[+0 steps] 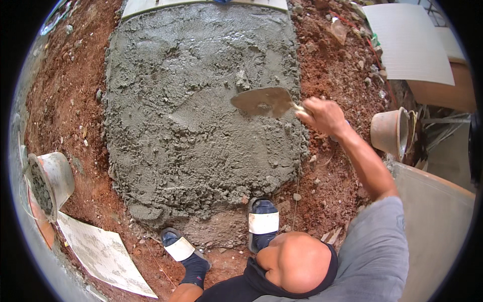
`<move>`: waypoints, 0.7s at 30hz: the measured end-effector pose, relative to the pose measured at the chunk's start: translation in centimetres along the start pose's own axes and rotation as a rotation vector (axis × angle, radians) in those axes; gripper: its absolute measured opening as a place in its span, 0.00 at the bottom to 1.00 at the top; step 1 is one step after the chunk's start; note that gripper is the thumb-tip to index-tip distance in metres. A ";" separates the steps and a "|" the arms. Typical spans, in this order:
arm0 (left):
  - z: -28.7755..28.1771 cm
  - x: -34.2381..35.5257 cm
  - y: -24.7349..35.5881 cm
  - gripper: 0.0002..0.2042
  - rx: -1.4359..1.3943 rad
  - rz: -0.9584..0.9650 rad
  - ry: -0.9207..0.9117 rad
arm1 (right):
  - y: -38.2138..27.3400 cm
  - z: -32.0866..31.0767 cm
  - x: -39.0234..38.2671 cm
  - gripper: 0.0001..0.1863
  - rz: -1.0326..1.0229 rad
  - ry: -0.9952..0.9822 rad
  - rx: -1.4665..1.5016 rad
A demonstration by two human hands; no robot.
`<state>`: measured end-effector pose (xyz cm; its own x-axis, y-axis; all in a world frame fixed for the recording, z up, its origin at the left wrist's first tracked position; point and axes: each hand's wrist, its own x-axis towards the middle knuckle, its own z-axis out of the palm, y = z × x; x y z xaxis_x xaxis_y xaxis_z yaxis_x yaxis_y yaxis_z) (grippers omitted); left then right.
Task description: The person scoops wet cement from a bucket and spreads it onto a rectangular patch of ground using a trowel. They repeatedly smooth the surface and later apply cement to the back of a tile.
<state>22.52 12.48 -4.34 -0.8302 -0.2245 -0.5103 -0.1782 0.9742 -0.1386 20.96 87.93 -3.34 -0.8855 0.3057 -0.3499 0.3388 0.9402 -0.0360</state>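
Observation:
My right hand [320,113] is closed around the pale handle of a metal trowel [259,100], its arm reaching up from the lower right. The trowel's broad blade lies low over or on the grey wet concrete [191,136], near the right edge of the slab, beside a small raised lump of mix. The concrete is partly smoothed, with rough, crumbly patches and a ragged near edge just beyond my sandalled feet [264,224]. My left hand is not in view; my bent bare knee [297,261] shows at the bottom.
Reddish rubbly soil [65,110] flanks the slab. One bucket [60,176] holding grey mix tips at left, another [382,131] at right. A stained board [105,256] lies lower left, pale sheets [407,40] and a large panel [432,211] at right, a board [201,6] along the far edge.

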 end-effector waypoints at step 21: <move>-2.3 1.1 2.6 0.27 -0.002 -0.041 -0.062 | 0.4 -0.4 2.8 0.29 -0.074 -0.441 0.371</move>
<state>19.97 14.79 -3.30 -0.7879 -0.2653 -0.5558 -0.2124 0.9641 -0.1591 18.52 89.23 -3.92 -0.7221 0.0746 -0.6878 0.4399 0.8168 -0.3733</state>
